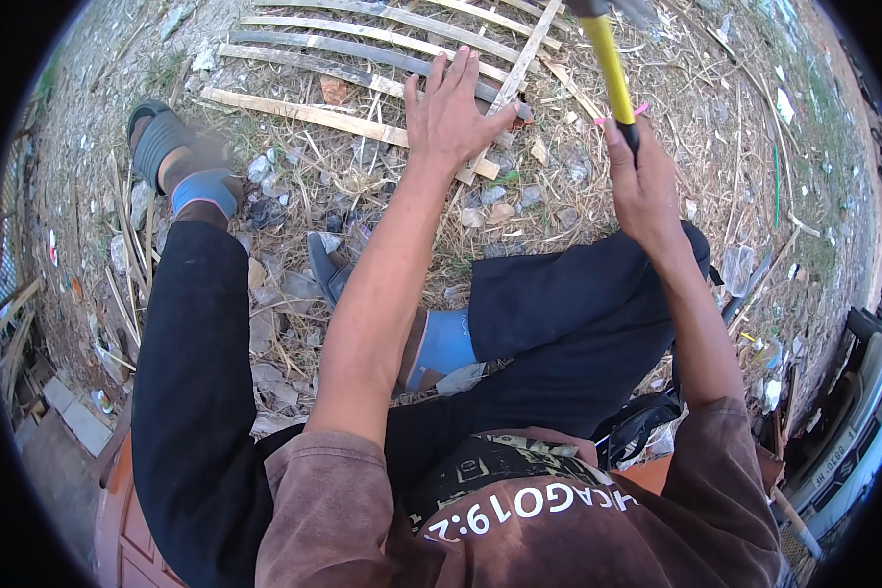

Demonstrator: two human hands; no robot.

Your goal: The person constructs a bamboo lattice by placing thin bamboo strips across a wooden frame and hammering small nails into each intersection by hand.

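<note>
Pale and grey wooden slats (304,115) lie on the ground in a loose row at the top of my view, with a narrow crosspiece (528,59) running slantwise over their right-hand ends. I have the left hand (446,120) palm down over those slats beside the crosspiece, its fingers stretched out and a little apart, the thumb angled away to the right; I can't tell how hard it presses. Just to the right, the right hand (649,186) is wrapped around the black grip of a yellow-shafted hammer (610,69), thumb along the grip, the other fingers partly hidden from me. The hammer's head, cut off by the upper edge, sits above the slats' right side.

Around this I see dry straw (696,157) and stones (500,213), then black trousers (196,372), a blue sock (448,343) and a dark sandal (160,147). Far right, part of a vehicle (857,431) shows.
</note>
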